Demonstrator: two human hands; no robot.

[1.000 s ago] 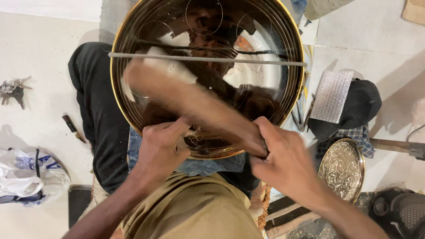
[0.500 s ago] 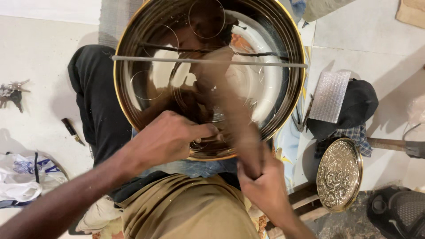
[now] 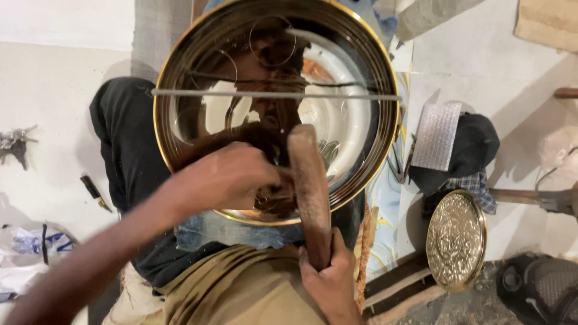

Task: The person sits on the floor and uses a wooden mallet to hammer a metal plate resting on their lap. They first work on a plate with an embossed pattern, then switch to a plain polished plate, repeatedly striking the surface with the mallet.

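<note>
- Large round brass-rimmed tray (image 3: 355, 72), mirror-polished, sat centre frame, propped over the lap; reflected the room and the person.
- Thin metal rod (image 3: 337, 95) lay straight across the tray face, left to right, roughly at upper third.
- Left hand (image 3: 226, 177) rested on the tray's near part, fingers curled together against the surface; whether clamped on a small tool could not be told, hidden under the hand.
- Right hand (image 3: 330, 278) low at near edge, fingers wrapped tight around the lower end of a wooden mallet (image 3: 310, 186).
- Mallet ran from the right hand up and away over the tray's near rim, rounded far end over the polished face, just right of the left hand.
- Smaller embossed brass plate (image 3: 456, 239) stood tilted on edge to the right, near side, well apart from the big tray.
- Dark cloth bundle (image 3: 475, 144) with a checked rag and a textured grey sheet (image 3: 436, 135) lay right of the tray, beyond the plate.
- Small dark-handled tool (image 3: 93, 191) on the pale floor (image 3: 48, 90) at left; crumpled white plastic bag (image 3: 21, 259) near left corner.
- Bunch of dark metal bits (image 3: 15, 143) at far left edge, too small to identify.
</note>
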